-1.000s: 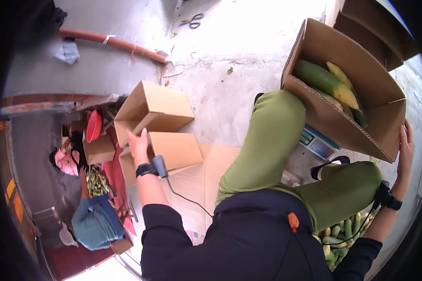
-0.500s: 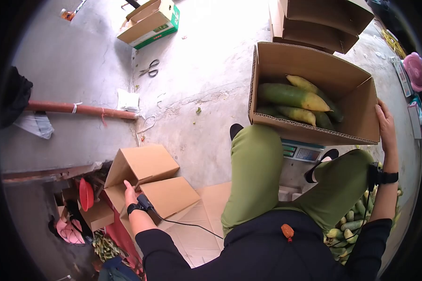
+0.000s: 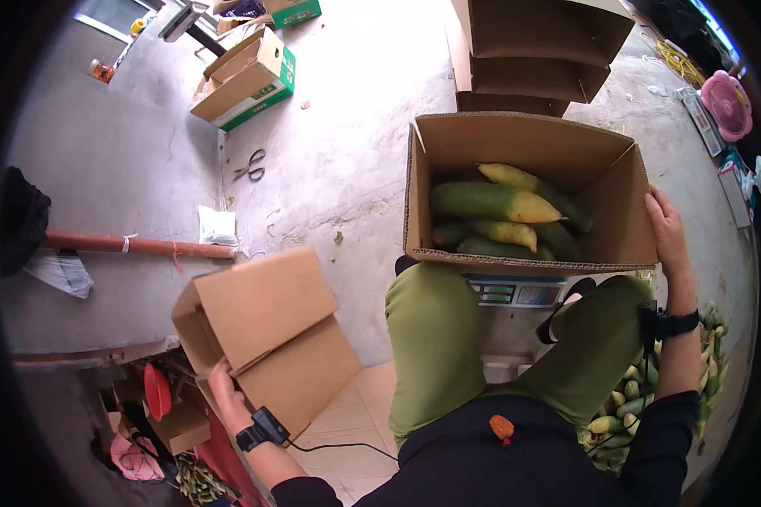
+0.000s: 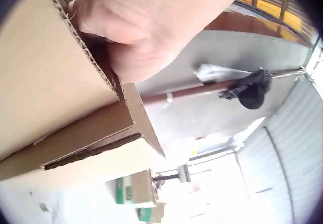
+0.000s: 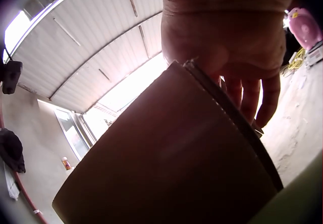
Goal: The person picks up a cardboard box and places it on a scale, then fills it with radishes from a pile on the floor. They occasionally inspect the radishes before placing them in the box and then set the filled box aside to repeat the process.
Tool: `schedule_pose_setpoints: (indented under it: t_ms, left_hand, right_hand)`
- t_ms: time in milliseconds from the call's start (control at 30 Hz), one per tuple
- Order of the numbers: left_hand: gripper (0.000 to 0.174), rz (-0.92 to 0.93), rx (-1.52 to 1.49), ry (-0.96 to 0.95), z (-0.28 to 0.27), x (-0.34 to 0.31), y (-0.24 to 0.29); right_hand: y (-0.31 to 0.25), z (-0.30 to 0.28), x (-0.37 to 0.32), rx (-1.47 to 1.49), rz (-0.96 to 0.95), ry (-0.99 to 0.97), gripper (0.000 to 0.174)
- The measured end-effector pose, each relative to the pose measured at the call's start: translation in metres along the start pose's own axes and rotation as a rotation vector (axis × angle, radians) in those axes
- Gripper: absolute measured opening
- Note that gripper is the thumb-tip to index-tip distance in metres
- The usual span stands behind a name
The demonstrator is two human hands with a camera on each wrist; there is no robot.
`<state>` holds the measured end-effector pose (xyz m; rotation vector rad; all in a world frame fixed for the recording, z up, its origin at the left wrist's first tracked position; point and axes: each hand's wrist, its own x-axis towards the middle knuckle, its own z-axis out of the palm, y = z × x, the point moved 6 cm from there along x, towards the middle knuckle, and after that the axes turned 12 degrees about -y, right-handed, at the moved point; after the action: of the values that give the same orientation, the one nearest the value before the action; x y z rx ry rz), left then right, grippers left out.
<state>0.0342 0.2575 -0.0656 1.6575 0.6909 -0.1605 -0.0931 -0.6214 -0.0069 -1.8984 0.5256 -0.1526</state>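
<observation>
My left hand (image 3: pixel 230 399) grips the edge of an empty-looking cardboard box (image 3: pixel 271 308) at the left; in the left wrist view the hand (image 4: pixel 146 27) has its fingers curled over the cardboard edge (image 4: pixel 45 77). An open carton (image 3: pixel 533 122) holding several large green-and-yellow gourds (image 3: pixel 482 203) stands in front of my knees, over a scale (image 3: pixel 516 291). My right hand (image 3: pixel 670 232) lies against the carton's right side. In the right wrist view, that hand (image 5: pixel 227 37) has its fingers extended down the outside of the carton wall (image 5: pixel 166 153).
Open cartons (image 3: pixel 541 34) stand beyond the filled one. Small gourds (image 3: pixel 630 406) are piled at the right. Scissors (image 3: pixel 252 166) lie on the floor, flattened cardboard (image 3: pixel 355 431) at my left. A green-and-white box (image 3: pixel 254 84) stands at upper left, and a person in pink (image 3: pixel 135 459) is at lower left.
The left box is lifted and tilted closer, with my left hand now gripping its edge. The head view has shifted, so the filled carton appears further left. My right hand stays at that carton's side.
</observation>
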Motion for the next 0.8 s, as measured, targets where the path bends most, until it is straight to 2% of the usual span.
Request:
schedule_pose_setpoints:
  t_ms: [67,133,200,333,467,600,667,700,767,800]
  left_hand:
    - [0.035,0.193,0.164,-0.081,0.047,-0.009,0.057]
    - [0.033,0.384,0.174,-0.135,0.093,0.014,0.088]
    - [0.031,0.278,0.160,-0.226,0.172,0.010,0.125]
    - [0.033,0.398,0.067,-0.257,0.309,0.047,0.162]
    - [0.033,0.540,-0.018,-0.360,0.433,0.095,0.169]
    - [0.041,0.539,-0.181,-0.463,0.542,0.117,0.162]
    - [0.042,0.651,-0.364,-0.522,0.590,0.135,0.146]
    - [0.042,0.641,-0.365,-0.533,0.607,0.132,0.137]
    - [0.045,0.555,-0.084,-0.592,0.635,0.123,0.115]
    - [0.045,0.543,-0.084,-0.595,0.639,0.131,0.100]
  right_hand:
    - [0.004,-0.004,0.001,0.001,-0.022,0.015,0.039]
    - [0.002,-0.001,0.000,0.011,-0.042,-0.009,0.038]
    - [-0.005,0.001,-0.001,-0.009,-0.058,-0.005,0.037]
    - [-0.005,0.001,-0.003,0.007,-0.054,-0.014,0.035]
    - [-0.010,0.001,-0.007,-0.074,-0.015,0.014,0.035]
    - [-0.016,0.008,-0.007,0.026,0.030,0.002,0.034]
    - [-0.016,0.009,-0.008,0.091,0.060,0.016,0.034]
    - [-0.015,0.009,-0.008,0.085,0.070,0.024,0.034]
    - [-0.011,0.009,-0.008,0.090,0.104,0.049,0.035]
    - [-0.011,0.010,-0.008,0.084,0.115,0.049,0.035]
